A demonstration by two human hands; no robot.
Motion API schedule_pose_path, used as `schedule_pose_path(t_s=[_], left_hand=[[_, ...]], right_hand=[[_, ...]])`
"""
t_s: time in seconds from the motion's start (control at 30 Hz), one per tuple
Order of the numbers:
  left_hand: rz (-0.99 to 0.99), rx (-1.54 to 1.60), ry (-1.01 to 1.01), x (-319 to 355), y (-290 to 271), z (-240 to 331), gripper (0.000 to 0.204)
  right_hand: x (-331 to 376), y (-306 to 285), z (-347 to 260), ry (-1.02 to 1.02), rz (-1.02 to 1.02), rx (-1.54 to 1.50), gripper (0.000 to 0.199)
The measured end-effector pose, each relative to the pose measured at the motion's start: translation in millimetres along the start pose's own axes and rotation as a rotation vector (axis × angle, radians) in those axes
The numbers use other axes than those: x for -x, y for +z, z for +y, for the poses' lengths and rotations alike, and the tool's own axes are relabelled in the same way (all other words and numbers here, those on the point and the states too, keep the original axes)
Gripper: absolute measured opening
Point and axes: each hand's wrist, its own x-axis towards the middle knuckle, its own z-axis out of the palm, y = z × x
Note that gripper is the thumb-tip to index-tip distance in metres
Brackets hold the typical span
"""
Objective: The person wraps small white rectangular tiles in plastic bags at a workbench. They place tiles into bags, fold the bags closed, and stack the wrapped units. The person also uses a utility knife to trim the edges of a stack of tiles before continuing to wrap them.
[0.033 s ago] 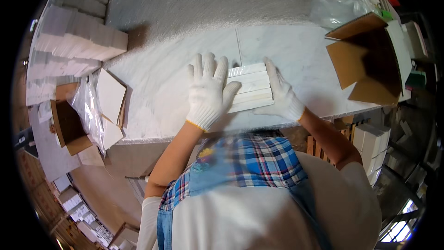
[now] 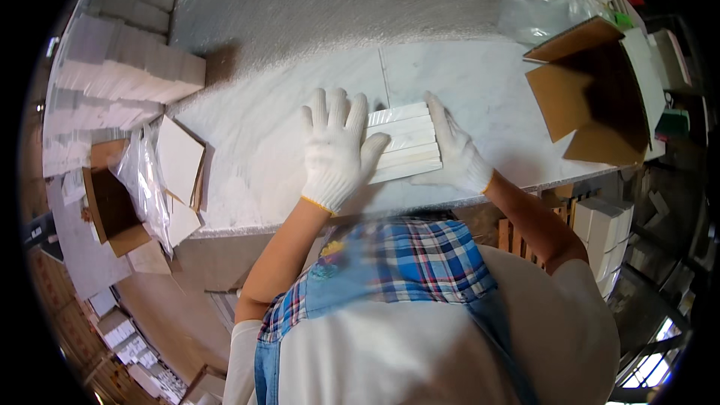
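A block of several white strips (image 2: 406,135), laid side by side, rests on the white-dusted table between my two gloved hands. The far strip has a shiny surface. My left hand (image 2: 334,142), in a white knit glove, lies at the block's left end, fingers spread and pointing away, thumb resting over the strips. At the right end, my right hand (image 2: 459,151) wears a matching glove. Its fingers stretch along the strip ends, and its thumb reaches past the near right corner, apart from the fingers. The palms' undersides are hidden.
Tall stacks of white pieces (image 2: 124,60) stand at the left. Below them is an open cardboard box (image 2: 120,210) with clear plastic (image 2: 142,180). Another open carton (image 2: 600,97) sits at the right, near a plastic bag (image 2: 544,11). The table's front edge (image 2: 247,229) runs before me.
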Motion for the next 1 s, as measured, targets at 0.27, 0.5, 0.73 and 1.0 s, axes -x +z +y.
schedule_pose_path(t_s=[0.27, 0.5, 0.73, 1.0], left_hand=[[-0.266, -0.057, 0.168, -8, -21, 32, 0.104], [-0.14, 0.241, 0.176, 3, -21, 12, 0.106], [0.053, 0.663, -0.011, 65, 2, -61, 0.112], [0.044, 0.486, 0.222, 122, 9, -93, 0.139]], right_hand=[[-1, -2, 0, 0.043, -0.015, 0.004, 0.128], [-11, -23, -41, -0.068, 0.033, 0.146, 0.115], [-58, -17, -147, -0.315, -0.017, 0.235, 0.109], [-73, 61, -116, -0.171, -0.06, -0.658, 0.111]])
